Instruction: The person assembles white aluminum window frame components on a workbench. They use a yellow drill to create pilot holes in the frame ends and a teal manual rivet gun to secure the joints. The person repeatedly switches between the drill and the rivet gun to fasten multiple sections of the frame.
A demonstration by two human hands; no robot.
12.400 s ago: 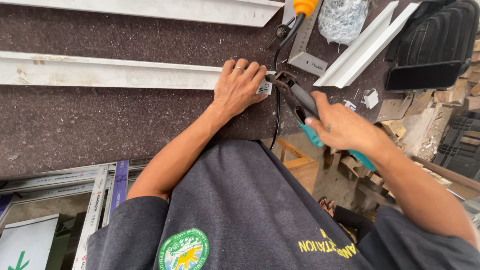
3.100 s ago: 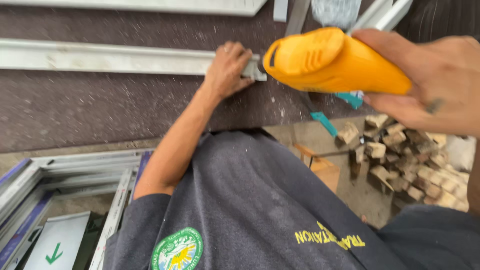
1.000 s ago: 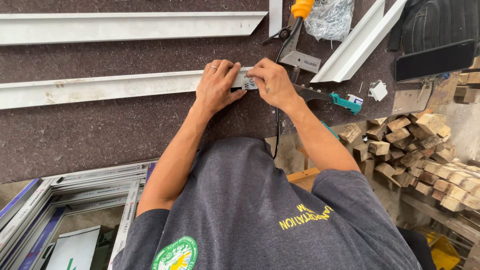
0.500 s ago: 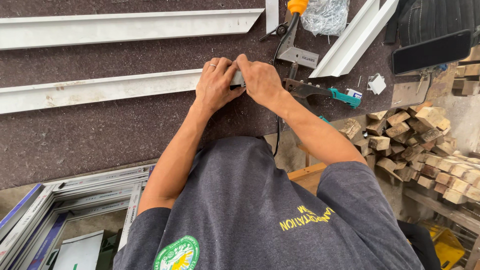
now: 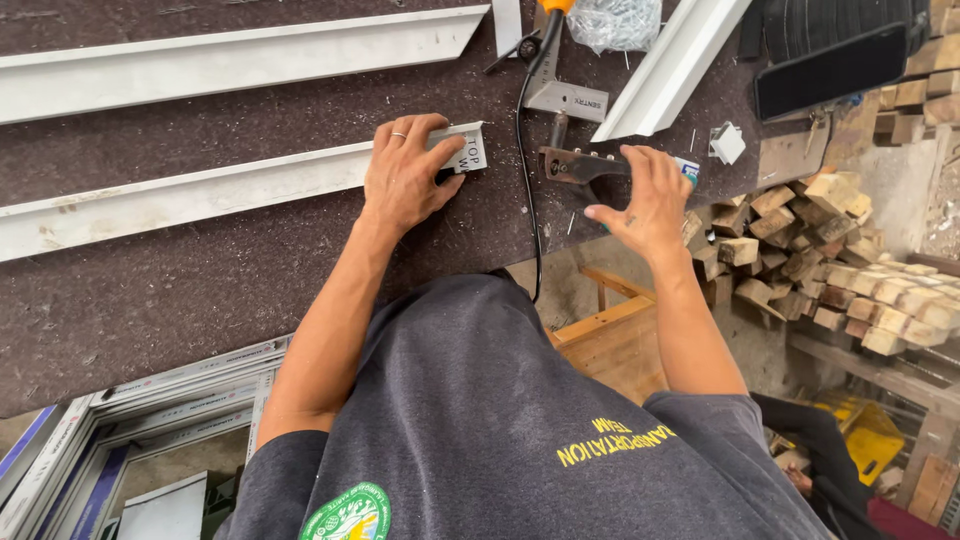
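Observation:
A long white profile [image 5: 200, 195] lies across the dark brown worktable [image 5: 200, 300]. My left hand [image 5: 410, 172] presses down on its right end, with the thumb next to a grey end piece [image 5: 470, 150]. My right hand [image 5: 645, 200] hovers to the right with fingers spread, over the teal handles of dark metal pliers [image 5: 570, 165] that lie on the table. Nothing is held in the right hand.
A second white profile [image 5: 230, 60] lies further back and a third [image 5: 670, 60] runs diagonally at the right. An orange-handled tool [image 5: 553, 6], a bag of screws [image 5: 612, 20], a grey bracket [image 5: 572, 98] and a black cable [image 5: 523, 190] are nearby. Wood blocks [image 5: 800, 240] are piled at the right, window frames [image 5: 150, 420] at the lower left.
My right hand has left the profile's end and moved right to the pliers, opening its fingers. My left hand stays on the profile.

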